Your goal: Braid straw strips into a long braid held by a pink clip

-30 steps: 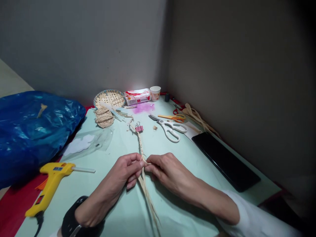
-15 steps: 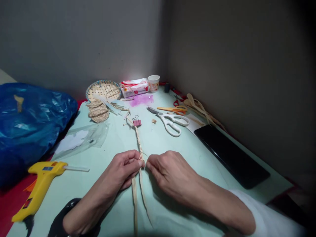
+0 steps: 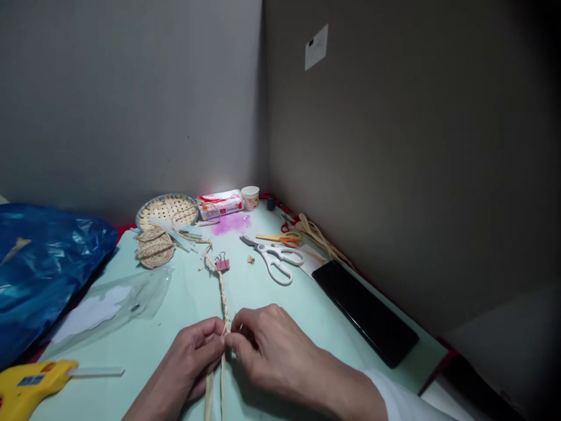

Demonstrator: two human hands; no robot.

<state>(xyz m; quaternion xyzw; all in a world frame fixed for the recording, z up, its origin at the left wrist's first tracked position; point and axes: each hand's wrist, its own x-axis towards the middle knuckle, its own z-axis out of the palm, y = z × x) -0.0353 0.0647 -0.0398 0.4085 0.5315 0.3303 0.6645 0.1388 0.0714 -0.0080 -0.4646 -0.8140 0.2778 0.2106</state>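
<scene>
A tan straw braid (image 3: 223, 295) runs down the pale green table (image 3: 184, 304) from a pink binder clip (image 3: 222, 264) toward me. My left hand (image 3: 193, 356) and my right hand (image 3: 267, 348) meet at the braid's near end, fingers pinched closed on its strands. Loose straw strips (image 3: 214, 392) trail from the pinch to the bottom edge of the view.
A yellow glue gun (image 3: 30, 386) lies at the near left and a blue plastic bag (image 3: 39, 263) farther left. White scissors (image 3: 276, 260), orange scissors (image 3: 280, 238) and a black phone (image 3: 363, 310) lie right. A woven tray (image 3: 166, 207), coiled straw mats (image 3: 153, 248) and a cup (image 3: 250, 197) sit far back.
The view has tilted up, so everything sits lower in the picture. Both hands stay pinched at the braid's end, the loose strands regrouped beneath them.
</scene>
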